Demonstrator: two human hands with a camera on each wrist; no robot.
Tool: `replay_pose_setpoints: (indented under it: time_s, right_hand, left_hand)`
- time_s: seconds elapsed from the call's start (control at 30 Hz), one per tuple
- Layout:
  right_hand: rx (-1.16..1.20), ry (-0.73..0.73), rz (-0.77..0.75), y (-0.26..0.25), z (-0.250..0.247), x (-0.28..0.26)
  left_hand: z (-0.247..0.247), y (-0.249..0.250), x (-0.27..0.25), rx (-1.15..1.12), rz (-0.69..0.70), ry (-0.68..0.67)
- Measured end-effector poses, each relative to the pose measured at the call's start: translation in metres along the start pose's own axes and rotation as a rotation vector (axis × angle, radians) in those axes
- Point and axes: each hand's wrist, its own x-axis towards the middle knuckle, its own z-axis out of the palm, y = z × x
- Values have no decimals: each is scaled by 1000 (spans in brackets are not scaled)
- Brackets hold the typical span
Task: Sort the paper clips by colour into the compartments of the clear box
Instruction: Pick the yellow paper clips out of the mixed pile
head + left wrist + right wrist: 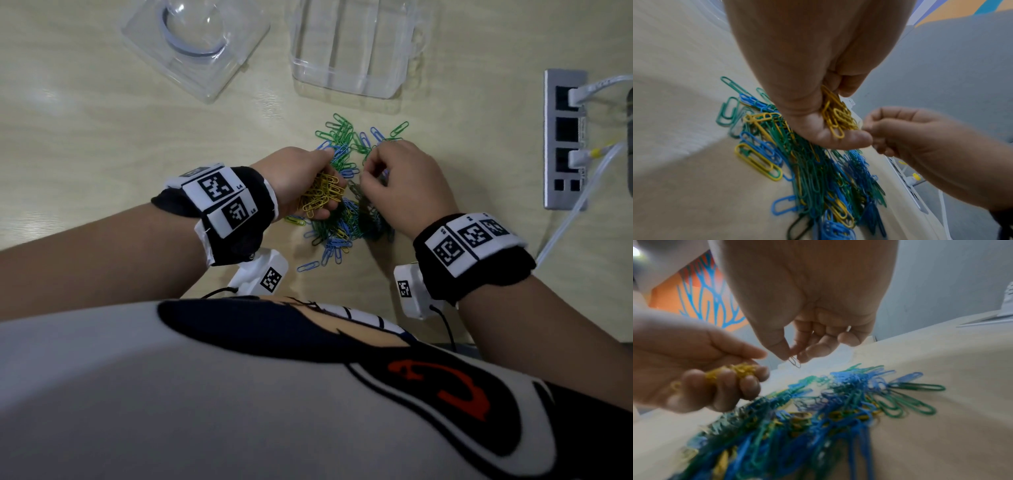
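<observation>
A mixed pile of green, blue and yellow paper clips [342, 192] lies on the pale table, also seen as the pile [828, 178] and the pile [818, 410]. My left hand [301, 181] hovers over it and grips a bunch of yellow clips [322, 195] in curled fingers; the bunch [838, 116] shows in the palm, and as a bunch [735, 369] from the right. My right hand [400, 178] pinches one thin dark clip [795, 362] between thumb and forefinger, just right of the left hand. The clear compartment box [349, 51] stands behind the pile.
A clear lid with a round dome [195, 44] lies at the back left. A grey socket strip [565, 137] with white cables sits at the right edge. Single blue clips [308, 265] lie loose near the table's front edge.
</observation>
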Motion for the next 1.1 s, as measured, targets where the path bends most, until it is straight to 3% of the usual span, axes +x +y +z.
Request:
replay_pose_setpoints:
  time_s: [0.17,0.3,0.33,0.47,0.77,0.9,1.1]
  right_hand:
    - [207,-1,-125,-20,-2,-16]
    - [167,116,20,-6,-8,-21]
    - [107,89,83,2,-9,-22]
    - [-177,-245,254,23,1,-29]
    - [-138,-16,154,24,4,-17]
    - [-216,-96,25,16,7,-19]
    - [-236,-106,7,13,12,-11]
  left_hand:
    - [9,0,-2,-31,0,18]
    - [11,2,-4,-11,-20,-33]
    - [10,1,-4,1,-25,-38]
    - [7,2,-4,19,-29,-33]
    - [2,2,-5,14,-16,-14]
    - [1,0,-4,6,-21,-2]
    - [0,1,-5,26,-16,3]
